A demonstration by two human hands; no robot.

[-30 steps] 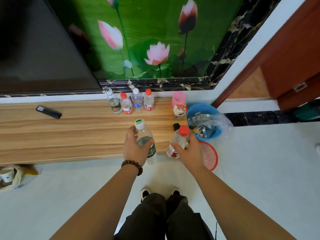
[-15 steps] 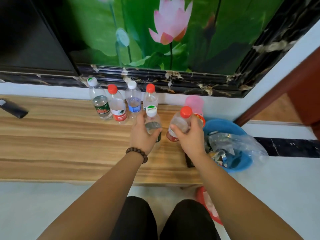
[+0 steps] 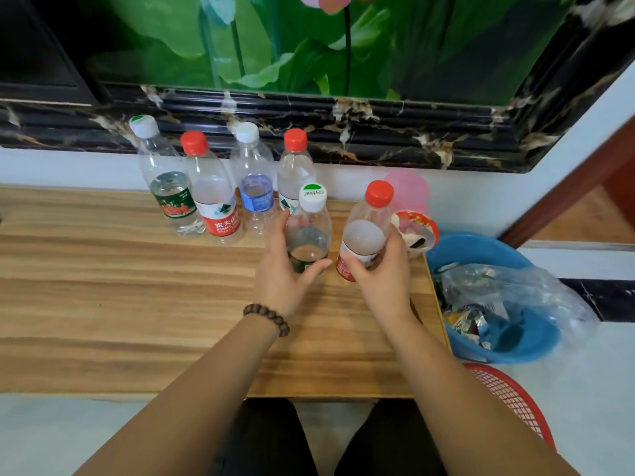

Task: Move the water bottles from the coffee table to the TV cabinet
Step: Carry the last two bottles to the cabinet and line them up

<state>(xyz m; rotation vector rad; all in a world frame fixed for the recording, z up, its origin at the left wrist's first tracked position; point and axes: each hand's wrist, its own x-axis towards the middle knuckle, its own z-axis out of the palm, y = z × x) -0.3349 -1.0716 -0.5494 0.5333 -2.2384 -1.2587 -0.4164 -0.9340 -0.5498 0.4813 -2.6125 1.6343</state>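
My left hand (image 3: 281, 276), with a bead bracelet at the wrist, is wrapped around a clear white-capped bottle (image 3: 309, 231) with a green label. My right hand (image 3: 381, 276) grips a red-capped bottle (image 3: 366, 231) with a red and white label. Both bottles stand upright, low over the wooden TV cabinet top (image 3: 137, 286); I cannot tell whether their bases touch it. Behind them, a row of several bottles stands against the wall: a green-labelled one (image 3: 168, 187), a red-labelled one (image 3: 213, 194), a blue-labelled one (image 3: 254, 183) and another red-capped one (image 3: 295, 163).
A pink-lidded container (image 3: 410, 197) stands just right of the held bottles. Off the cabinet's right end sit a blue basin (image 3: 481, 249) holding crumpled plastic wrappers, and a red mesh basket (image 3: 515, 400) on the floor. The black TV (image 3: 34, 46) hangs upper left.
I have stepped closer to the cabinet. Both hands have carried their bottles forward over the top, toward the row of bottles at the wall.
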